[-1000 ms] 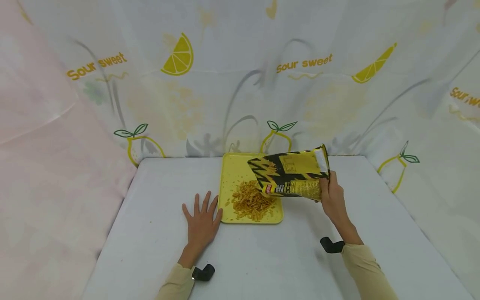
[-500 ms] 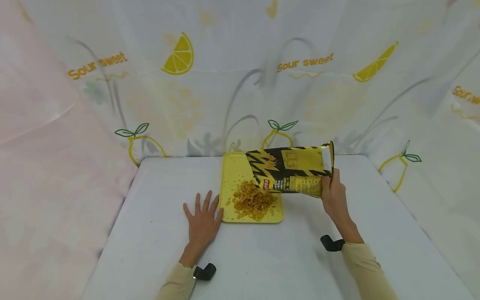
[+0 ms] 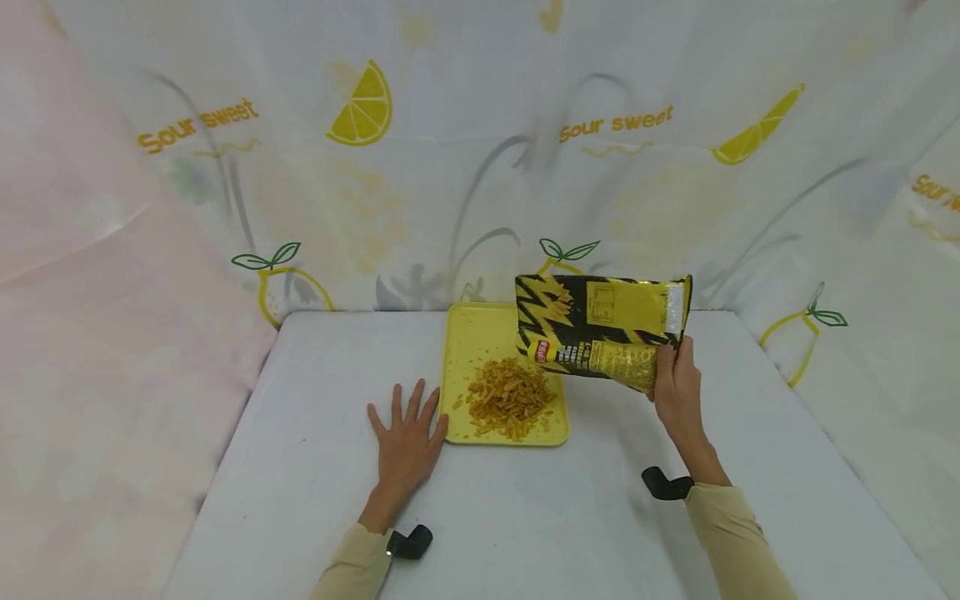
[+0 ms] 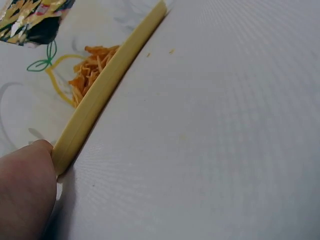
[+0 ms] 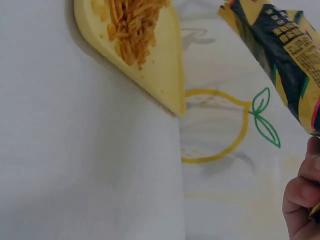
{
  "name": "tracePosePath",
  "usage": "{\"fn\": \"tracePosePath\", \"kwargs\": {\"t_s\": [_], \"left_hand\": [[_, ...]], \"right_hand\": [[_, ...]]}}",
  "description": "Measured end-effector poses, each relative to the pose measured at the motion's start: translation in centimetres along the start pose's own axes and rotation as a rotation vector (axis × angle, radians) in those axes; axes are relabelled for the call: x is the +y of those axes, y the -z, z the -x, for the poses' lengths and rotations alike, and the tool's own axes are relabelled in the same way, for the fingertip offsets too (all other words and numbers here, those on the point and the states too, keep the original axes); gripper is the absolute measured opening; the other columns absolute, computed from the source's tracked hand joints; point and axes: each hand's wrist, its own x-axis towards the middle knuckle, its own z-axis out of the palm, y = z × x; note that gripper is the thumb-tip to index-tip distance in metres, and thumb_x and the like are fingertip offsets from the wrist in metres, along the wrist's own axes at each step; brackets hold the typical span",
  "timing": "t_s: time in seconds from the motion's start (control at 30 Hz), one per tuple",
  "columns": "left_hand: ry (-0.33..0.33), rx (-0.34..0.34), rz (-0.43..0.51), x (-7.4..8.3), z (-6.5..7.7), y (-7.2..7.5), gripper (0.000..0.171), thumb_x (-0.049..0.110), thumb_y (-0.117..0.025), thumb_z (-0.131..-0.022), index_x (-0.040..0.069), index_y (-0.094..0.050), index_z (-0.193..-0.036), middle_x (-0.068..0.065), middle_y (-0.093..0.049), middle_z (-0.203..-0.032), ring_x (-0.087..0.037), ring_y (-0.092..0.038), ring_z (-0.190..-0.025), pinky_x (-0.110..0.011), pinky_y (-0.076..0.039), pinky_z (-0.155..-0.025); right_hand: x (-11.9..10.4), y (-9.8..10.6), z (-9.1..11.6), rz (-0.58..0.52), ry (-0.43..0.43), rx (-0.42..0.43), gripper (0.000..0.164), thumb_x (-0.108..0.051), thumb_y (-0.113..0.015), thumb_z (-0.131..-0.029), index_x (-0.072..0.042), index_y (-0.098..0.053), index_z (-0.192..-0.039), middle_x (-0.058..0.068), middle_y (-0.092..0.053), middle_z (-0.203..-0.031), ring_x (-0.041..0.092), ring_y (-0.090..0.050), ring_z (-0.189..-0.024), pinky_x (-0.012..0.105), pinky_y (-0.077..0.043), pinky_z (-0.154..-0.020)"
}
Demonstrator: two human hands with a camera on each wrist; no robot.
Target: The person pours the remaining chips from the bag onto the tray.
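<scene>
In the head view my right hand (image 3: 678,385) grips the bottom corner of a yellow and black snack bag (image 3: 600,321), which lies sideways in the air over the right side of a yellow tray (image 3: 461,342). A heap of orange-brown snack sticks (image 3: 512,398) is spread on the tray, with small crumbs around it. My left hand (image 3: 407,442) rests flat on the table with fingers spread, its thumb touching the tray's left edge. The right wrist view shows curled fingers (image 5: 302,195) at the end of the bag (image 5: 285,55). What is inside the bag is hidden.
The tray sits on a white table (image 3: 315,500), toward its back edge. A few crumbs (image 4: 171,51) lie on the table beside the tray. Behind hangs a white curtain (image 3: 435,192) printed with lemons.
The bag has moved right and a little up in my right hand, away from above the heap. My left hand stays by the tray. The heap looks about the same.
</scene>
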Motion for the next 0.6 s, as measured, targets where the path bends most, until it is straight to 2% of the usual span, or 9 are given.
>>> {"fn": "tracePosePath", "kwargs": {"t_s": [0.17,0.3,0.6], "left_hand": [[0.003,0.01,-0.013,-0.05,-0.14,-0.05,0.052,0.052,-0.032,-0.091,0.031,-0.031,-0.139,0.003,-0.026,-0.15,-0.032,-0.012,-0.141,-0.068,0.001,-0.104],[-0.004,0.006,0.0,0.03,-0.18,-0.03,0.052,0.052,-0.032,-0.092,0.031,-0.031,-0.139,0.002,-0.025,-0.15,-0.033,-0.012,-0.141,-0.069,0.001,-0.104],[-0.007,0.019,0.005,0.15,0.05,0.08,0.052,0.051,-0.035,-0.091,0.03,-0.033,-0.139,0.001,-0.028,-0.149,-0.033,-0.015,-0.141,-0.069,-0.001,-0.104]], "right_hand": [[0.4,-0.36,0.1,0.041,0.007,-0.056,0.035,-0.039,-0.024,-0.097,-0.007,-0.038,-0.105,0.007,-0.044,-0.056,0.012,-0.04,-0.036,0.026,-0.036,-0.035],[0.26,-0.29,0.17,-0.043,-0.065,-0.031,0.036,-0.042,-0.023,-0.097,-0.011,-0.038,-0.106,0.009,-0.046,-0.056,0.016,-0.042,-0.034,0.028,-0.037,-0.034],[0.0,-0.08,0.28,-0.067,-0.091,-0.035,0.037,-0.043,-0.022,-0.096,-0.01,-0.036,-0.108,0.009,-0.044,-0.061,0.02,-0.044,-0.036,0.028,-0.039,-0.035]]}}
